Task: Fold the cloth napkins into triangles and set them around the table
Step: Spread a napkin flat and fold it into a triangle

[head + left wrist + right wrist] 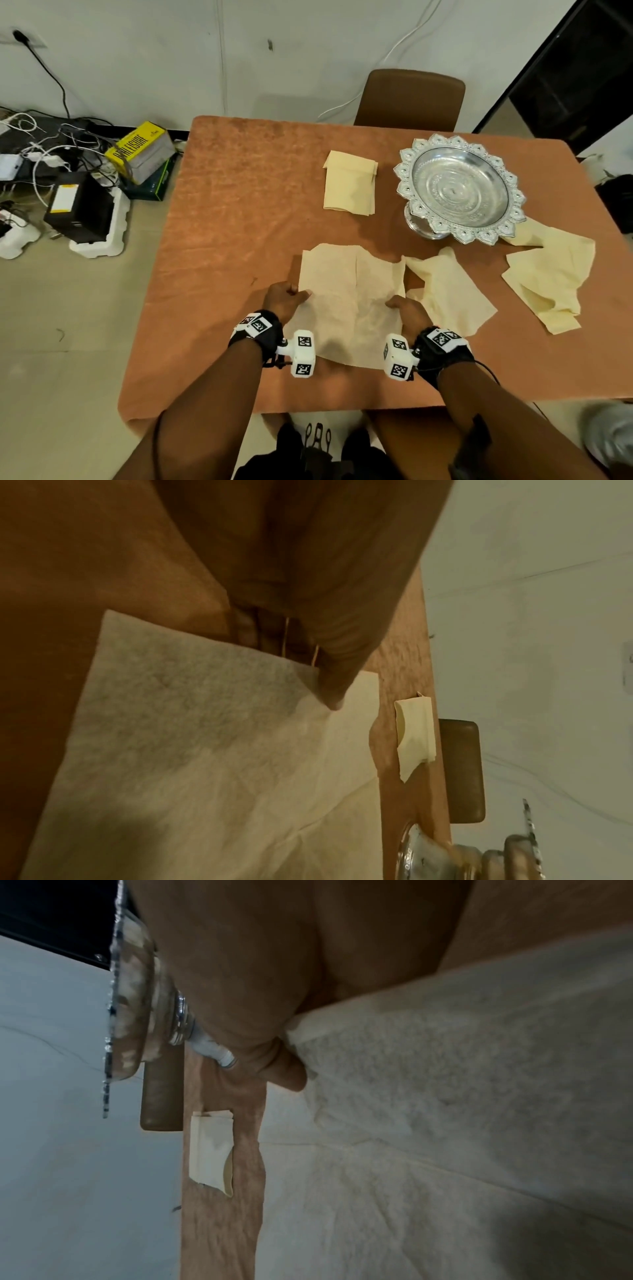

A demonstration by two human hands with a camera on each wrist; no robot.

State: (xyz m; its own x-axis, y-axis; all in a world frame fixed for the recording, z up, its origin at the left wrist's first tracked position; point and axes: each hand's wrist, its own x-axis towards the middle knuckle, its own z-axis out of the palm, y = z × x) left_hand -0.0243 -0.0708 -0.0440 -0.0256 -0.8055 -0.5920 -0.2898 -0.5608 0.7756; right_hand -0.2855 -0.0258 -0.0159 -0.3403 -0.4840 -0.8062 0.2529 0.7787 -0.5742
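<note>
A cream cloth napkin [346, 301] lies spread, creased, on the orange-brown tablecloth [239, 205] in front of me. My left hand [287, 296] pinches its left edge, the thumb on top and the fingers curled under the cloth. My right hand [399, 305] pinches the right edge the same way. The left wrist view shows the thumb [332, 696] pressed on the napkin [205, 750]. The right wrist view has the thumb [287, 1076] against a raised fold of the napkin [445, 1096]. A folded napkin [349, 183] lies further back.
A second loose napkin [448, 291] lies right of the held one, partly beside it, and a crumpled one [548, 277] sits at the right edge. An ornate silver pedestal tray [459, 188] stands back right. A brown chair [409, 97] is behind the table. Boxes and cables [78, 178] clutter the floor on the left.
</note>
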